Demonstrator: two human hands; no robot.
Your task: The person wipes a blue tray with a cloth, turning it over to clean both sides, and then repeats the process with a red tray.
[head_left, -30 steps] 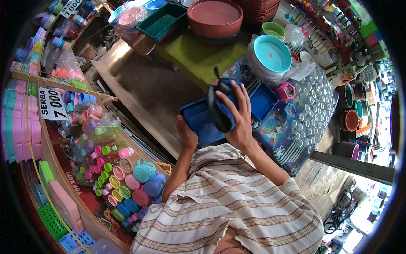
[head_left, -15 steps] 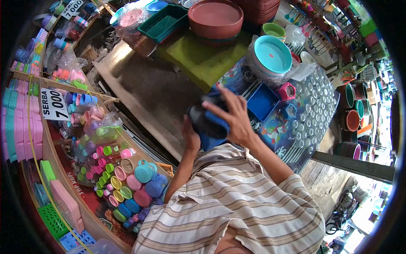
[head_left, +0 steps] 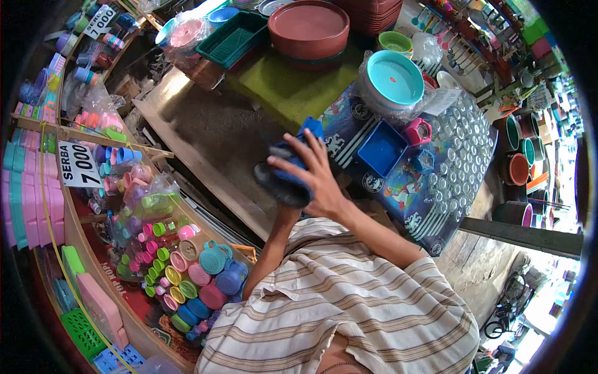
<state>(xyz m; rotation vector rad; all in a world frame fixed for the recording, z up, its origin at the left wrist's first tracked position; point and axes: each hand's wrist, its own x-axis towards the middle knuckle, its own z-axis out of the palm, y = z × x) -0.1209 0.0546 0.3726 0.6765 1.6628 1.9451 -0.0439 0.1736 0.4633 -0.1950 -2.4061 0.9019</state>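
Observation:
I hold a blue plastic tray [head_left: 313, 129] up in front of my chest, tilted with its far corner pointing away. My right hand [head_left: 319, 179] lies on it with fingers spread, pressing a dark cloth [head_left: 277, 185] against the tray's near side. My left hand [head_left: 287, 214] is under the tray and almost wholly hidden behind the right hand; only its wrist and forearm show. The cloth covers most of the tray.
Below the tray is a patterned table [head_left: 408, 199] with a second blue tray [head_left: 381, 148], a pink holder [head_left: 418, 131], several glasses [head_left: 461, 156] and wrapped teal bowls [head_left: 395, 80]. Behind stand a brown basin [head_left: 308, 25] and green basket [head_left: 235, 37]. Coloured cups [head_left: 187, 274] fill the left shelf.
The tray and cloth have moved left and slightly up, and the tray has tilted so less of its blue face shows. My right hand has slid left across it with the cloth.

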